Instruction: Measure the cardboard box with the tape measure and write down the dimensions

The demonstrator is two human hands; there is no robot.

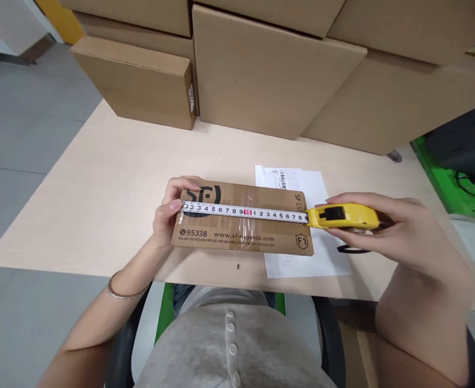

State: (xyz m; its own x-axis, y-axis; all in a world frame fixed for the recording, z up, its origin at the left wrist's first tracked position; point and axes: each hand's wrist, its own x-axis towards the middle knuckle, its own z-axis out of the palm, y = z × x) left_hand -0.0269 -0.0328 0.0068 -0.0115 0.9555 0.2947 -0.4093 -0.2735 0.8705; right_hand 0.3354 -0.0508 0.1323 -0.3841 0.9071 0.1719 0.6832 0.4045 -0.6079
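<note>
A small brown cardboard box (237, 229) with SF EXPRESS print and clear tape is in front of me. My left hand (168, 213) grips its left end, the thumb pressing the hooked end of the tape blade there. The white blade (262, 214) runs lengthwise across the box's top face, pulled out of a yellow tape measure (344, 215). That case is in my right hand (383, 226), its mouth at the box's right edge. The blade's numbers go past the red 10 to about 19 at the case.
White printed papers (302, 269) lie partly under the box on the pale wooden table (100, 215). Large cardboard boxes (262, 75) are stacked along the back, with a flatter carton (140, 86) at the left. Dark equipment (463, 140) stands on green at the right.
</note>
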